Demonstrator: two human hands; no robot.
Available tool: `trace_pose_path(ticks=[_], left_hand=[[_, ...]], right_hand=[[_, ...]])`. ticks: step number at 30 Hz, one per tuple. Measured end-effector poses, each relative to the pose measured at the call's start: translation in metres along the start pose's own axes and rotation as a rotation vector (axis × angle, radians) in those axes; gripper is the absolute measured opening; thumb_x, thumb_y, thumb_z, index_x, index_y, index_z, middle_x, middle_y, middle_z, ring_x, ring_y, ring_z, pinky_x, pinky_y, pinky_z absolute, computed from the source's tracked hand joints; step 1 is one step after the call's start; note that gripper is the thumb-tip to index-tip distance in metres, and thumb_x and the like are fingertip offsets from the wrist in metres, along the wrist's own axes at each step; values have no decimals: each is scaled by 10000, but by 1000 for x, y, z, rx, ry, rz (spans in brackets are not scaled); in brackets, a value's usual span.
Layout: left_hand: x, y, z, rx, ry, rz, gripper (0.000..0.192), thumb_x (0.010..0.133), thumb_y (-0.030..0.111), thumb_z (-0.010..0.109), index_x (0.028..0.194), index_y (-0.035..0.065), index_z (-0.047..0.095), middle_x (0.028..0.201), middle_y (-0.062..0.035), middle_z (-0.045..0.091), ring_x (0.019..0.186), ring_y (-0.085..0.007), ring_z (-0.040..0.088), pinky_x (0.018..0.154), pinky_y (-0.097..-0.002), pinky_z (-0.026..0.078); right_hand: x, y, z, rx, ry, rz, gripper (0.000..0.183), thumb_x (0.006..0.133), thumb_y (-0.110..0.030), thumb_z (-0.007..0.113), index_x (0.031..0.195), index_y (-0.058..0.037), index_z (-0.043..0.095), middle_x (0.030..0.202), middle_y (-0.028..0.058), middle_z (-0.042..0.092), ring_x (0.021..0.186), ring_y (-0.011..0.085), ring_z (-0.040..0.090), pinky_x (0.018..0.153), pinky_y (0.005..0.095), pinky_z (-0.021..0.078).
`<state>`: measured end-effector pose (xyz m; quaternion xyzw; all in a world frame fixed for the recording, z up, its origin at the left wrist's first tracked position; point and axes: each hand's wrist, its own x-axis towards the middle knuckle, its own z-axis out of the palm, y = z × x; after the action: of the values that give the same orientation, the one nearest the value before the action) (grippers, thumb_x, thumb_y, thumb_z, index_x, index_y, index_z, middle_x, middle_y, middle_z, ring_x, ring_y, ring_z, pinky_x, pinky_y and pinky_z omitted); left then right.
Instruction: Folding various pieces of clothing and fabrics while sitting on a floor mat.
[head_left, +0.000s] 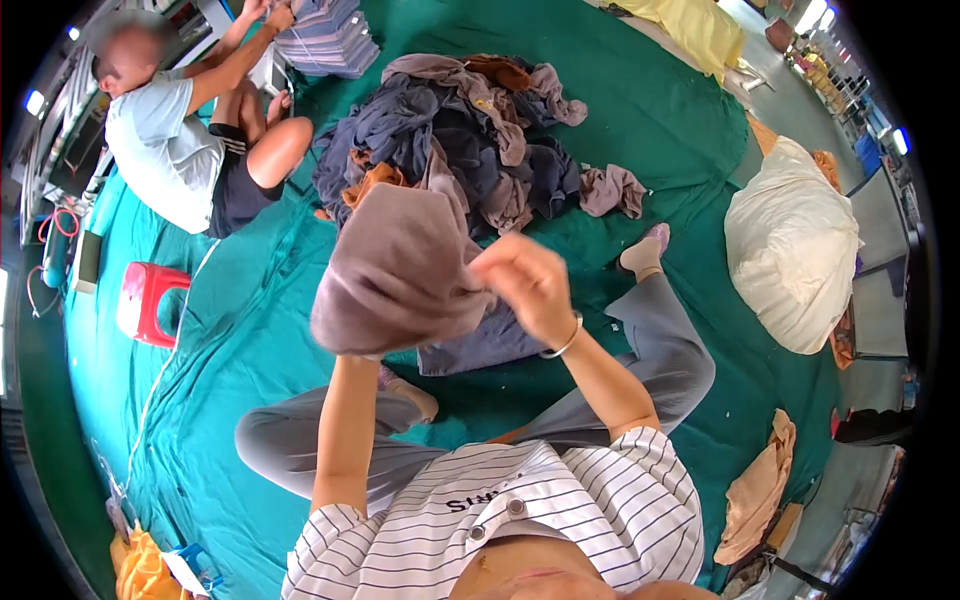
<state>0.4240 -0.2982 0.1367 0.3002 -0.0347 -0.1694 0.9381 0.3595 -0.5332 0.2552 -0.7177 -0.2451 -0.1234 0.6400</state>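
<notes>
A mauve-brown cloth (405, 262) is held up in front of me, draped over the end of my left arm. My left hand is hidden beneath it, so its fingers cannot be seen. At the cloth's right edge, my right hand (525, 281), with a bangle on its wrist, has thumb and fingertips pinched on the fabric, slightly blurred. Below the hands, a flat grey-blue cloth (480, 345) lies between my legs. Just beyond is a heap of crumpled dark blue, mauve and rust cloths (480, 142), partly covered by the raised cloth.
Green sheeting (247, 360) covers the floor. Another person (172, 135) sits at upper left beside a tied stack of folded cloths (330, 37). A red plastic stool (154, 304) and a white cord (161, 367) are at left. A large cream sack (791, 247) stands right.
</notes>
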Motion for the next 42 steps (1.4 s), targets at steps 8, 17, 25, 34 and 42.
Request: trace_pose_path(ticks=[8, 17, 25, 34, 42], left_hand=[[-44, -7, 28, 266, -75, -130, 300, 862, 170, 466, 1123, 40, 533, 1109, -104, 572, 1062, -255, 510, 907, -352, 402], [-94, 86, 23, 1059, -23, 65, 332, 878, 224, 459, 1159, 56, 514, 1142, -89, 562, 1106, -256, 491, 943, -359, 384], [-122, 78, 11, 839, 331, 154, 452, 905, 317, 451, 1172, -47, 465, 1160, -137, 528, 1070, -273, 496, 950, -384, 363], [-118, 116, 41, 1555, 216, 367, 156, 855, 136, 539, 973, 36, 519, 950, -174, 536, 861, -319, 495, 738, -421, 406], [-55, 77, 61, 840, 31, 311, 408, 887, 223, 483, 1180, -61, 469, 1197, -157, 500, 1072, -217, 496, 916, -320, 394]], right_hand=[[-46, 43, 18, 1295, 25, 721, 536, 892, -508, 385, 1271, -131, 424, 1259, 27, 481, 1203, 193, 400, 970, 402, 341], [-71, 7, -49, 994, 322, 373, 463, 837, -186, 554, 1224, 37, 432, 1219, 136, 512, 1123, 250, 494, 974, 394, 358], [-101, -17, -75, 462, 274, 390, 263, 863, -190, 584, 1055, -11, 568, 899, -35, 569, 795, 34, 481, 683, 200, 400], [-99, -48, -97, 181, 422, 151, 322, 778, -65, 648, 608, -51, 375, 790, -15, 418, 681, 58, 343, 626, 220, 313], [-55, 12, -107, 275, 705, 92, 186, 735, -81, 668, 617, -65, 525, 869, 20, 555, 718, 73, 487, 652, 236, 398]])
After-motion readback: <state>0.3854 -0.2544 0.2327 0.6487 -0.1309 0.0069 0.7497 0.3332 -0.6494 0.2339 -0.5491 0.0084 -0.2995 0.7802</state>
